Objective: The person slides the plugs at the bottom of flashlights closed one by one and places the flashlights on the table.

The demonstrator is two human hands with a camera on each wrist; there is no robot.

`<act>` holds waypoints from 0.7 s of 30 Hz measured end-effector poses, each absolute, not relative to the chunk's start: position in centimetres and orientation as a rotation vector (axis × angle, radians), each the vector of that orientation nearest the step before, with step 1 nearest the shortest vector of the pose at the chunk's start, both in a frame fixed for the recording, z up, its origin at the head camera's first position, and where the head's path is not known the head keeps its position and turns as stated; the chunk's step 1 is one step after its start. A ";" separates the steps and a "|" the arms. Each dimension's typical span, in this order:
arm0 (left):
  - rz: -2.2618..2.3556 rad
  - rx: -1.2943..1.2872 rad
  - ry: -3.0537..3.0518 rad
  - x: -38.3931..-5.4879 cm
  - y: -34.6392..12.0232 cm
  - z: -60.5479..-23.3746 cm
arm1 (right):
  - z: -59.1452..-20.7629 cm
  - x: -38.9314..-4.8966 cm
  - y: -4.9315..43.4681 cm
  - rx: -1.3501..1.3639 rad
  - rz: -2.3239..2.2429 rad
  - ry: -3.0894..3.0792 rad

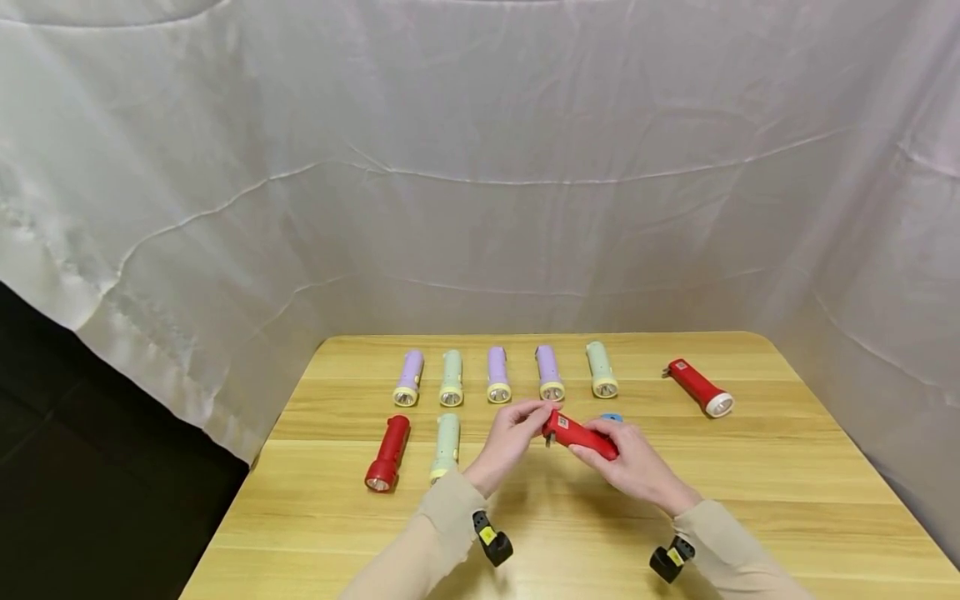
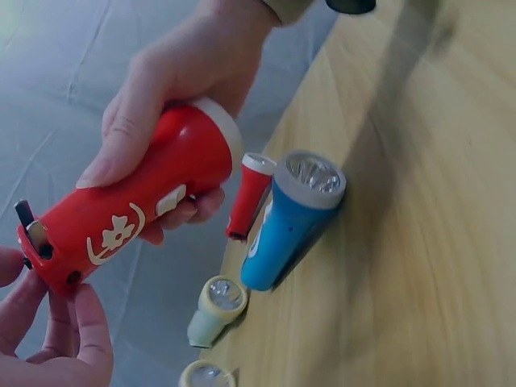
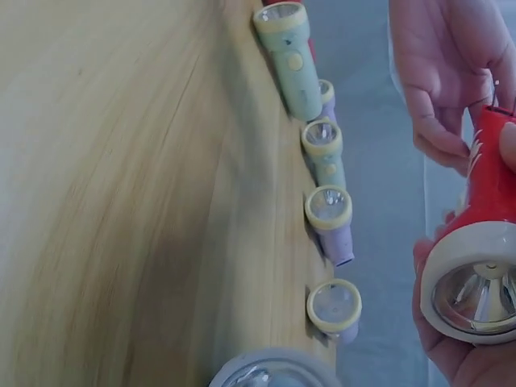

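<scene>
Above the table, my right hand (image 1: 637,467) grips a red flashlight (image 1: 576,435) with a white head rim round its body. Two metal plug prongs (image 2: 32,226) stick out of the tail end. My left hand (image 1: 513,437) has its thumb and fingers at that tail, pinching it beside the prongs. In the right wrist view the lens (image 3: 484,298) faces the camera. A blue flashlight (image 2: 290,230) stands on the table beyond the right hand, mostly hidden by it in the head view. Near the left forearm lies a pale green flashlight (image 1: 446,437), partly covered by the sleeve.
Along the back of the wooden table (image 1: 787,467) lie purple flashlights (image 1: 411,373) and pale green flashlights (image 1: 452,375) in a row. Another red flashlight (image 1: 697,386) with a white rim lies back right; an all-red flashlight (image 1: 388,454) lies front left. Grey curtains (image 1: 525,233) surround the table.
</scene>
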State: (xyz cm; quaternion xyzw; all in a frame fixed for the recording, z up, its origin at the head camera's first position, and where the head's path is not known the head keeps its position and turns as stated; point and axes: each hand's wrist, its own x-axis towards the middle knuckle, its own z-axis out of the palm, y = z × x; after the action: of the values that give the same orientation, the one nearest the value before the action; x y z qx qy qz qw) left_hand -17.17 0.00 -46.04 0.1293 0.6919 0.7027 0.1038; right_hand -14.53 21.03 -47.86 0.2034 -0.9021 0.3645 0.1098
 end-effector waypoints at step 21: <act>2.271 0.252 1.434 -16.7 -0.4 -47.9 | -49.6 -14.4 20.0 0.538 1.033 -2.531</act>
State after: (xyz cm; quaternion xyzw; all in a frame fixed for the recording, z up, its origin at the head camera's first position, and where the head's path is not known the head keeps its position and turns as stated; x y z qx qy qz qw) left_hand -16.72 -0.39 -47.93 0.0911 0.5185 0.8213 0.2199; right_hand -14.35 20.02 -49.62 0.1899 -0.8942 0.3649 0.1768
